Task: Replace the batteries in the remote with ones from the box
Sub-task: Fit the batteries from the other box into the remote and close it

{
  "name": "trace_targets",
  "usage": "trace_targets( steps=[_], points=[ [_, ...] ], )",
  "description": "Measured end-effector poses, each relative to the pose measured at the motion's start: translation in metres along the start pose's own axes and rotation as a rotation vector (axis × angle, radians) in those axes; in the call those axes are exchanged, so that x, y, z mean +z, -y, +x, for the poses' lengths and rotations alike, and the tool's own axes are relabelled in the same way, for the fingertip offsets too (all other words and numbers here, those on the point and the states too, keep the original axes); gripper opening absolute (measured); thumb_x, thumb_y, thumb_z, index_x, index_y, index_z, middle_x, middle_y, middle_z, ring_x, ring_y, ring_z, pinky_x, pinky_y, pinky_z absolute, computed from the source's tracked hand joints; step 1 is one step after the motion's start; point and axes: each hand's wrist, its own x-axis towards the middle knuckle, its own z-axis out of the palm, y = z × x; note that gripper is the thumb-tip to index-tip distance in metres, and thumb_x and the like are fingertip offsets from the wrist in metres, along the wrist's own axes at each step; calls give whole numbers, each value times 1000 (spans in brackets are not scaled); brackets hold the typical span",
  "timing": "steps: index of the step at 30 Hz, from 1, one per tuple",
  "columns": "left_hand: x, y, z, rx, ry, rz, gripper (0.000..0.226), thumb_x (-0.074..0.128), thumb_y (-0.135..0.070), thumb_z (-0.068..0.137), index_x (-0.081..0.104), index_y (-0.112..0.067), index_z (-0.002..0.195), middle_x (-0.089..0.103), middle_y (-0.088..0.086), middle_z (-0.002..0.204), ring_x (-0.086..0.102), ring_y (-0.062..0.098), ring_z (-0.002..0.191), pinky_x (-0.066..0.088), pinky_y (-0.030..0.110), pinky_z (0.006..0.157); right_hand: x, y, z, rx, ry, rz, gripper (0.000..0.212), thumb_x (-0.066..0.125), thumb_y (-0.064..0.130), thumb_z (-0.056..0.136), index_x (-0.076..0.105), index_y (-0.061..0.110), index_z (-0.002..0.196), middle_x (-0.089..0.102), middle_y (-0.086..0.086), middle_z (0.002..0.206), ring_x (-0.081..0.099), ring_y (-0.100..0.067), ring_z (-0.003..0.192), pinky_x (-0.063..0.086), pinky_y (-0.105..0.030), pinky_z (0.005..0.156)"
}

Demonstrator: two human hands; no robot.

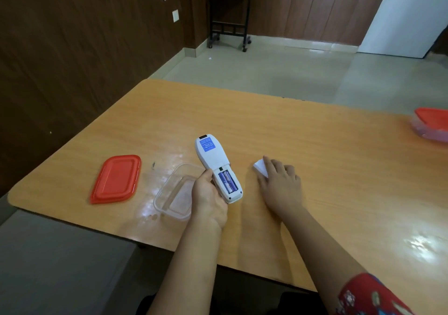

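Note:
My left hand (208, 199) holds a white remote (214, 159) face down, its battery bay uncovered. Two blue batteries (228, 181) lie side by side in the bay. My right hand (278, 183) rests on the wooden table (315, 157) with its fingers over a small white piece (260, 166), which looks like the remote's battery cover. Just left of my left hand stands a clear plastic box (174, 193), open, with nothing visible inside. Its red lid (116, 179) lies flat further left.
A second box with a red lid (431, 123) stands at the table's far right edge. A tiny dark item (153, 165) lies between the red lid and the clear box. Beyond the table are tiled floor and a dark wheeled stand (229, 14).

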Motion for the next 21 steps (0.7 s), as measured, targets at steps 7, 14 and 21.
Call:
trace_targets(
  steps=[7, 14, 21],
  points=[
    [5, 5, -2, 11, 7, -1, 37, 35, -21, 101, 54, -5, 128, 66, 8, 97, 63, 19, 83, 50, 33, 69, -91, 15, -28, 149, 15, 1125, 26, 58, 31, 91, 64, 27, 116, 67, 2, 105, 58, -14, 88, 43, -26, 73],
    [9, 6, -10, 7, 24, 19, 38, 35, -19, 100, 53, -2, 129, 66, 11, 104, 64, 22, 90, 52, 33, 70, -83, 23, -91, -18, -75, 907, 33, 72, 33, 80, 62, 39, 110, 67, 23, 102, 60, -3, 88, 46, -21, 69],
    [11, 7, -21, -43, 106, 52, 42, 34, -37, 100, 62, -8, 113, 70, 6, 86, 68, 18, 75, 54, 30, 64, -62, 40, -85, -252, -207, 490, 45, 71, 29, 78, 59, 35, 121, 62, 24, 114, 47, -10, 92, 34, -7, 75]
  ],
)
